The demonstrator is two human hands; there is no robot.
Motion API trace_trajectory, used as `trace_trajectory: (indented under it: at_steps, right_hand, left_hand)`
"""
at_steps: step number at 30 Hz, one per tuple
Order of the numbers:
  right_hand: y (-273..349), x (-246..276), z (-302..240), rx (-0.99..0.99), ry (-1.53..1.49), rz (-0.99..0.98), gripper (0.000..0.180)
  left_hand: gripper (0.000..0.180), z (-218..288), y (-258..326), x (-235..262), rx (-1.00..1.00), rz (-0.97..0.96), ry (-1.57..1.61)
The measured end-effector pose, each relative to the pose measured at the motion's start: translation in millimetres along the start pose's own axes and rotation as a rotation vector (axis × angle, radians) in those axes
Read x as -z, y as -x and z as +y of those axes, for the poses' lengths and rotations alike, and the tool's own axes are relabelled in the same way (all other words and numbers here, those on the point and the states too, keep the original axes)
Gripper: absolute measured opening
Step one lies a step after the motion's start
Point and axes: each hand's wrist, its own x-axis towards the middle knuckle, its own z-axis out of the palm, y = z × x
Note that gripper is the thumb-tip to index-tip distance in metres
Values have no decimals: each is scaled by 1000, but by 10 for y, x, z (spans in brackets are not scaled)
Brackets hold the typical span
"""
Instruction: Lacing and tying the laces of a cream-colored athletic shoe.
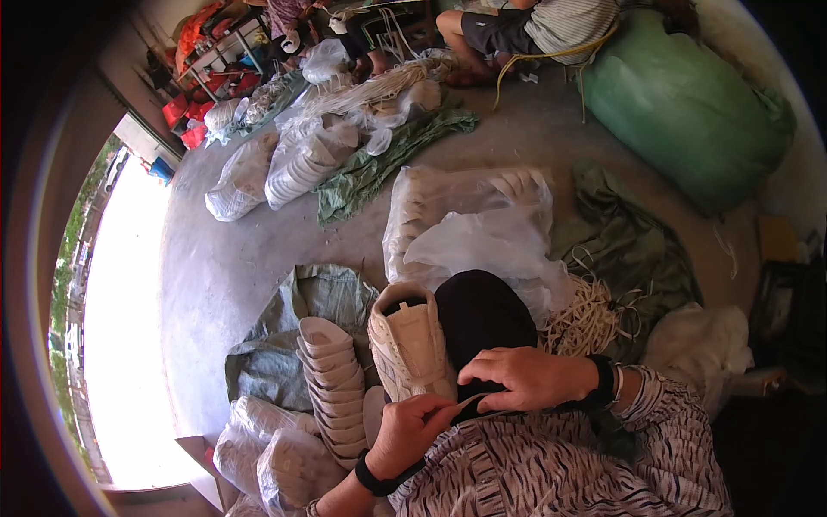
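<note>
In front of my lap, both hands come close together, each closed in a pinch. My left hand (412,431) grips one end of a thin pale strip (469,401); I cannot make out what kind of piece it is. At its other end my right hand (538,379) pinches it, knuckles up. Just beyond the left hand rests a beige lace-up sneaker (412,340), toe toward me, its dark opening facing away. A black rounded shape (482,319), looking like my covered knee, rises beside it. Left of the sneaker stands a nested stack of pale shoe pieces (332,383).
Beyond the knee lies a clear plastic bag of pale shoe parts (469,215). Cream laces (590,314) are heaped to the right on green sheeting (633,224). A big green sack (680,103) stands far right. More bagged parts (310,159) and seated people are farther back.
</note>
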Motion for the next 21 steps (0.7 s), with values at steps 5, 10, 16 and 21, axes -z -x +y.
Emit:
trace_trajectory:
  at_steps: [5, 10, 16, 21]
  right_hand:
    - [-307, -147, -83, -120, -445, -158, 28]
    - [-404, 52, 93, -247, -318, -81, 17]
    - [-576, 1, -12, -197, -287, 216, 11]
    - [-590, -106, 115, -163, -102, 291, 10]
  left_hand:
    - [12, 30, 30, 161, 155, -15, 191]
    - [21, 445, 212, 663, -590, 105, 275]
    - [33, 897, 708, 525, -936, 194, 692]
    - [27, 953, 700, 662, -1022, 143, 633]
